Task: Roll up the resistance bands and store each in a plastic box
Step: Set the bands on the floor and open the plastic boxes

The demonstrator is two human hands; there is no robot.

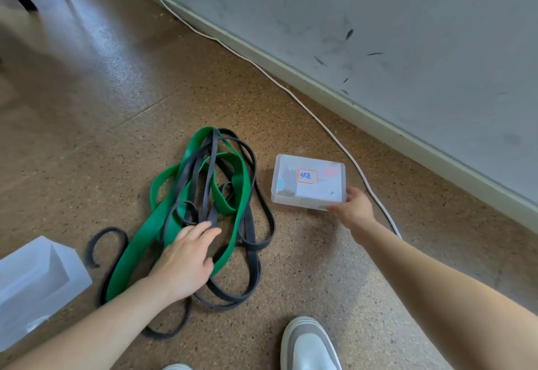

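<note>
Head view: your left hand (186,262) lies flat, fingers straight, on the green band (139,247); your outstretched right hand (353,208) grips the near right corner of the labelled box (308,180).

Resistance bands await storage: a wide green resistance band (138,247) and a narrower black resistance band (214,148) lie tangled in loose loops on a speckled brown floor (305,267). Just to their right sits a lidded plastic box (308,192) bearing a handwritten label. An open translucent plastic box (37,279) lies at far left.

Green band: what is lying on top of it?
Black band loops cross over the green band repeatedly, and the left hand rests on them. The stretch under that hand is hidden.
</note>
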